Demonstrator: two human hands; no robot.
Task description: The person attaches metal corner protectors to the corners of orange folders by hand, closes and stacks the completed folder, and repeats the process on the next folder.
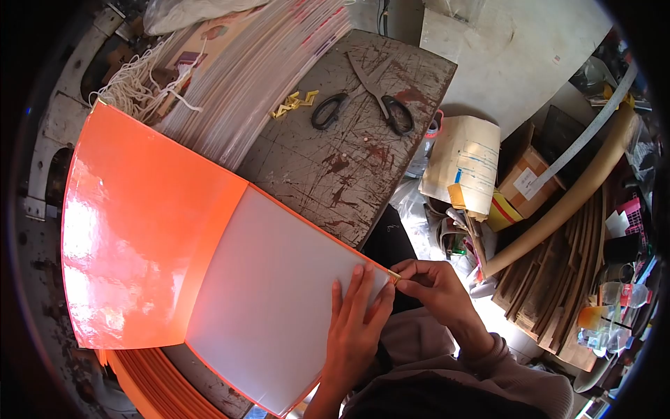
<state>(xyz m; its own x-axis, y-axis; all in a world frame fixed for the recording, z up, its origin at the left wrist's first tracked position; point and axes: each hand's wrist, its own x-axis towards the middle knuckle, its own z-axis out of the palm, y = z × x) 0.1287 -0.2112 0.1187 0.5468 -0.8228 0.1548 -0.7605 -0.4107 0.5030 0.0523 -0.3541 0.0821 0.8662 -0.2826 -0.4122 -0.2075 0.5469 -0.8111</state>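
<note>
An orange glossy cover (153, 230) lies opened out, with a white inner sheet (272, 286) on its right half. My left hand (356, 314) rests on the sheet near its right corner, fingers stretched out. My right hand (436, 290) is closed in a pinch at that corner, thumb and forefinger on a small gold metal corner piece (395, 276). The piece sits at the cover's tip; how far it is pushed on is hidden by the fingers. Several more gold corner pieces (295, 103) lie loose on the worn metal table (335, 174).
Black-handled scissors (366, 94) lie with blades apart on the table. A tall stack of plastic-wrapped sheets (258, 84) and white cords (139, 87) stand behind the cover. An orange stack (157, 384) is below it. Cardboard sheets (558, 272) and bottles (621, 297) crowd the right.
</note>
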